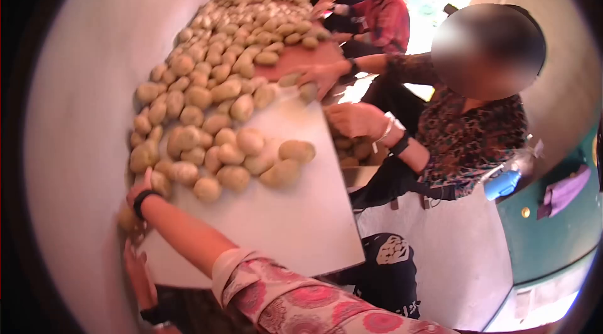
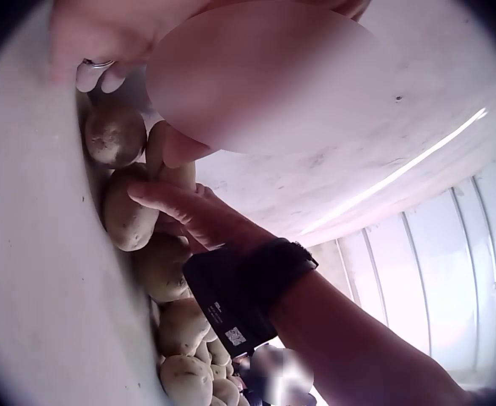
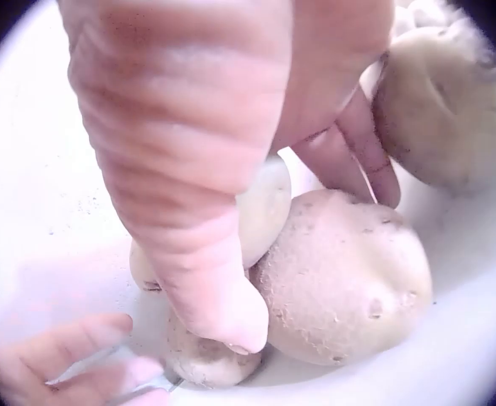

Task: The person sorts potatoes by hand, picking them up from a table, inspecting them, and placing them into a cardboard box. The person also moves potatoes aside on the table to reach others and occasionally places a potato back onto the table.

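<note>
My right hand (image 1: 143,191) reaches across the white tabletop (image 1: 270,221) to its edge along the wall. In the right wrist view its straight thumb lies against a small potato (image 3: 210,359), while the fingers stretch down behind a larger potato (image 3: 345,279). My left hand (image 1: 137,271) is at the table's near left corner, below a few potatoes (image 1: 127,218). Its extended fingers (image 3: 70,359) show near the small potato. In the left wrist view, a brownish potato (image 2: 115,135) sits between the two hands, close to the left fingertips (image 2: 111,80).
A long heap of potatoes (image 1: 213,92) runs along the wall toward the back. Across the table, a person in a patterned shirt (image 1: 483,126) handles potatoes, with more potatoes in a box (image 1: 355,148) below. Other people sit farther back. A green surface (image 1: 553,233) is at the right.
</note>
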A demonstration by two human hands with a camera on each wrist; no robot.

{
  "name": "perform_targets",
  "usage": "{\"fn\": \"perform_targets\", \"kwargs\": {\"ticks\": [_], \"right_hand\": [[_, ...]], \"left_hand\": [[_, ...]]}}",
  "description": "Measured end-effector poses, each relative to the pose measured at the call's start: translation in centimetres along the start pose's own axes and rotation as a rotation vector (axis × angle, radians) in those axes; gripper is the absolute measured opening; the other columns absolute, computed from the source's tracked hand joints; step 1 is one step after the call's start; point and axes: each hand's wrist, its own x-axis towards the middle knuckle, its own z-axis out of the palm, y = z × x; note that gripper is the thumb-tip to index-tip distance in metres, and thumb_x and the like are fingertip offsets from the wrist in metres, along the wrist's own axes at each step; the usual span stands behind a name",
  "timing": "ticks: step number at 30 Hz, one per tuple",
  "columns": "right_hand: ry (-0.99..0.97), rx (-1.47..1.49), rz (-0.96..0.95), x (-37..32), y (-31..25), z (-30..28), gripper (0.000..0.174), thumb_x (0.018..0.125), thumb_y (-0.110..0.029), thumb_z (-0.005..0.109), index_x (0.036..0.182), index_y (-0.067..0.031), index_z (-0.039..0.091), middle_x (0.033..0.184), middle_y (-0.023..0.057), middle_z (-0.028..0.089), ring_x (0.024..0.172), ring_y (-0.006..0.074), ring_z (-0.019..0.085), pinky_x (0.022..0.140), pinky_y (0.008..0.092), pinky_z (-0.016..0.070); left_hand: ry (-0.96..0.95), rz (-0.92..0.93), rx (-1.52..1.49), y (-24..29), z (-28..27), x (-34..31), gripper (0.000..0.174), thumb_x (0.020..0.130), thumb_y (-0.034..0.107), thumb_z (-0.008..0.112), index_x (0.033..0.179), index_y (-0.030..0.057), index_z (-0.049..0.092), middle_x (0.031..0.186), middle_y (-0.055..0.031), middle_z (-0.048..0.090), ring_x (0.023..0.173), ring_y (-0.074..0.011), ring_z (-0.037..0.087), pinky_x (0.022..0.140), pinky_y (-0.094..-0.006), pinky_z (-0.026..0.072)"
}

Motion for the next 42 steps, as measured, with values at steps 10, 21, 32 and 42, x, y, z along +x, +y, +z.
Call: {"fn": "perform_targets", "kwargs": {"ticks": [10,21,32,42], "right_hand": [[0.021,-0.137,-0.181,-3.5,0.3,-0.5,0.055,0.054,-0.055,0.076,0.094,-0.0171,0.072,0.098,0.0051,0.07,0.097,0.0237,0.064,0.098,0.0622,0.0215],[0.06,0.082,-0.371,-15.9,4.6,1.7,0.036,0.057,-0.034,0.07,0.084,-0.0112,0.069,0.079,0.0138,0.067,0.076,0.0295,0.065,0.075,0.0444,0.0417],[-0.029,0.498,-0.181,-24.9,8.6,2.4,0.051,0.066,-0.028,0.072,0.112,-0.0084,0.06,0.094,0.0187,0.066,0.087,0.0359,0.063,0.079,0.042,0.0495],[0.082,0.487,-0.129,-26.9,10.8,2.7,0.083,0.068,-0.023,0.073,0.14,-0.0053,0.034,0.129,0.0229,0.049,0.118,0.0338,0.049,0.1,0.0385,0.0388]], "left_hand": [[0.1,0.065,0.029,2.0,2.9,-1.2,0.068,0.08,0.004,0.058,0.142,0.0036,0.029,0.142,-0.0126,0.034,0.128,-0.0237,0.037,0.106,-0.0351,0.0307],[-0.052,0.226,0.443,2.0,8.0,-5.4,0.07,0.058,0.004,0.071,0.124,0.0054,0.047,0.125,-0.0162,0.044,0.119,-0.0324,0.043,0.102,-0.0376,0.0362],[-0.277,0.293,0.339,2.4,13.8,-10.0,0.072,0.067,0.014,0.075,0.128,0.0031,0.038,0.131,-0.0164,0.035,0.123,-0.0302,0.038,0.105,-0.0375,0.0309],[0.149,0.492,0.513,4.9,13.1,-10.2,0.06,0.073,0.019,0.072,0.122,0.0026,0.042,0.123,-0.0165,0.043,0.115,-0.0321,0.044,0.1,-0.0407,0.0349]]}}
